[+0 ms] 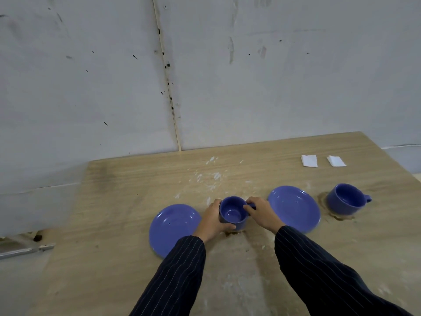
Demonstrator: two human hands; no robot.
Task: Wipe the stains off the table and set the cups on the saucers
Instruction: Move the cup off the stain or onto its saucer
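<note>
Across the lower half of your view lies the wooden table point(136, 179), its middle smeared with white stains point(211, 176) and set against a scuffed grey wall point(91, 65). Your dark pinstriped sleeves point(319, 270) reach in from the bottom edge. Two blue saucers sit on the wood: the left saucer point(170, 226) beside your left wrist, the right saucer point(295, 207) just past your right hand. Between them, both hands grasp one blue cup point(232, 213): your left hand point(213, 221) wraps its side, your right hand point(262, 213) pinches its handle. A brown stain point(234, 233) shows beneath it. Farther right, a second cup point(346, 198) stands in a brown ring point(337, 215). Two folded white tissues point(309, 160) lie near the far edge.
</note>
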